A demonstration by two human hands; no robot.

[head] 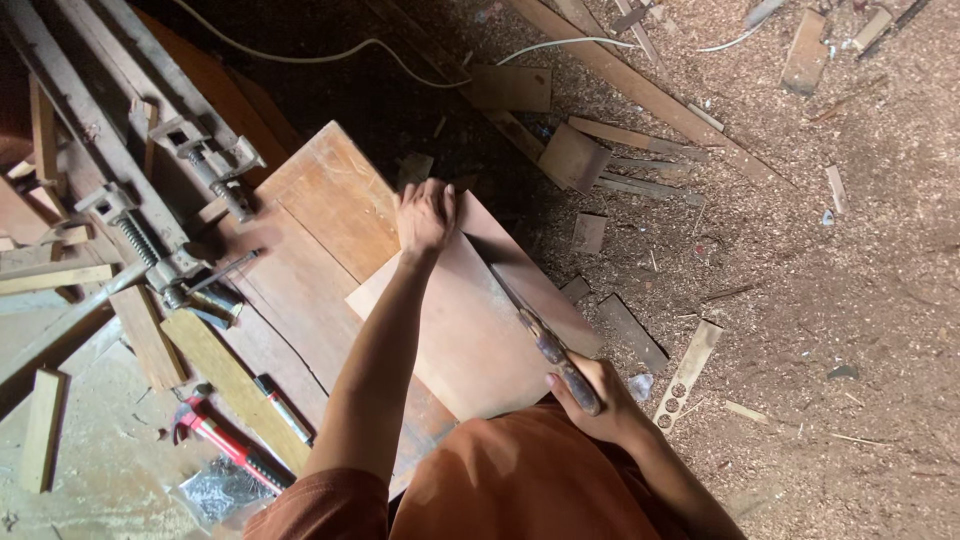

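On the bench, left hand [425,215] presses a board [470,330] flat; right hand [590,395] fingers grip a handsaw [545,345].

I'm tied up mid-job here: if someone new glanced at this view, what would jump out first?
First, the thin wooden board at centre, lying on a reddish workbench: the left hand presses on its far edge while the right hand grips a handsaw laid across it. Next, the metal clamps on the bench's left side. To the right, the floor is thick with sawdust and wood offcuts.
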